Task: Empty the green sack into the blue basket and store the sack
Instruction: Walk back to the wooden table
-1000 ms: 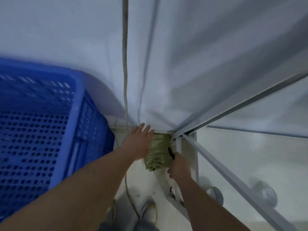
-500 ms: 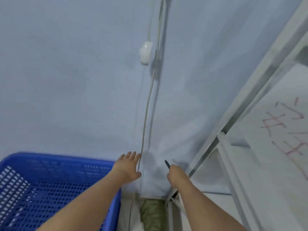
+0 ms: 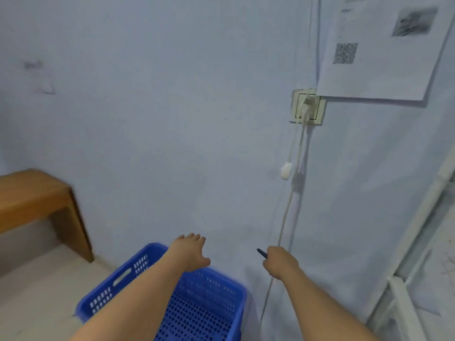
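The blue perforated basket stands on the floor at the bottom centre, against a pale blue wall. My left hand hovers over its far rim with fingers spread and nothing in it. Over to the right, my right hand is closed around a small dark pen-like object whose tip sticks out to the upper left. The green sack is out of view.
A wall socket holds a white plug, and its cable hangs down beside my right hand. A paper sheet is stuck to the wall. A wooden table stands at left, a white metal frame at right.
The view has swung upward from the floor corner. The green sack, first between my hands behind the frame, has dropped out of sight. Both hands have lifted away from it.
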